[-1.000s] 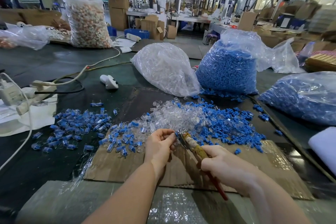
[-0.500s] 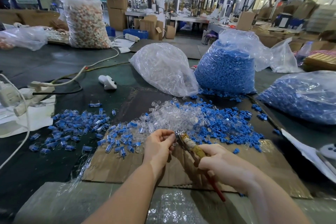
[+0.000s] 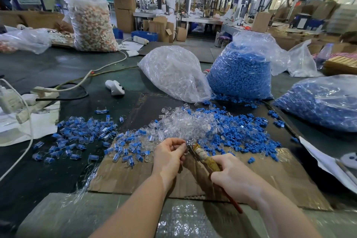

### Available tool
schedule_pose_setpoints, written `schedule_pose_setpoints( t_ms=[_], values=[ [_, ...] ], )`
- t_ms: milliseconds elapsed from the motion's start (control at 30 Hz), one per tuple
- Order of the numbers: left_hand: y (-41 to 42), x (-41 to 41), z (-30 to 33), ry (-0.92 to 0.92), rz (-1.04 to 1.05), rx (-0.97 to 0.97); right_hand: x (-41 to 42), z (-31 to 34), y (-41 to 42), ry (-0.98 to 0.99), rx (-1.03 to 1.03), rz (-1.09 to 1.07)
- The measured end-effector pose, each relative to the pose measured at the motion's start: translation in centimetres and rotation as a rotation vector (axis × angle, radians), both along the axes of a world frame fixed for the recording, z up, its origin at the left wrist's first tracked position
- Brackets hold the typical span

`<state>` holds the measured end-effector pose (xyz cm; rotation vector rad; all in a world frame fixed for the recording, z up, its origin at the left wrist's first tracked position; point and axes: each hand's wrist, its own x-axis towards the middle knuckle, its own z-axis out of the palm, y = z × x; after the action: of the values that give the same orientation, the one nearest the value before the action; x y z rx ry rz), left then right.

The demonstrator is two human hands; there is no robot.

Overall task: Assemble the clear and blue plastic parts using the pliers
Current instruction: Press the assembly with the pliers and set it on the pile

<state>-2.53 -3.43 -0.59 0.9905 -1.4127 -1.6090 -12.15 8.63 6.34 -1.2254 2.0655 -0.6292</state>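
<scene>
Between the two hands, the pliers (image 3: 202, 155) point up at the left hand (image 3: 169, 157). That hand's fingers are curled and pinch something tiny right at the pliers' tip; it is too small to tell what. The right hand (image 3: 234, 179) grips the pliers' handles. Just past both hands lies a pile of clear parts (image 3: 190, 124). Loose blue parts (image 3: 249, 134) lie past the right hand, all on brown cardboard (image 3: 135, 177).
</scene>
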Motion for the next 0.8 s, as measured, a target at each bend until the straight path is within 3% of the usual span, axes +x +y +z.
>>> schedule_pose_setpoints(
  t_ms=[333, 800],
  values=[
    [0.0, 0.1, -0.2, 0.027, -0.005, 0.013, 0.2, 0.5, 0.0, -0.117, 0.089, -0.041],
    [-0.3, 0.3, -0.5, 0.058, 0.010, 0.037, 0.6, -0.6, -0.8, 0.025, 0.034, -0.027]
  ],
)
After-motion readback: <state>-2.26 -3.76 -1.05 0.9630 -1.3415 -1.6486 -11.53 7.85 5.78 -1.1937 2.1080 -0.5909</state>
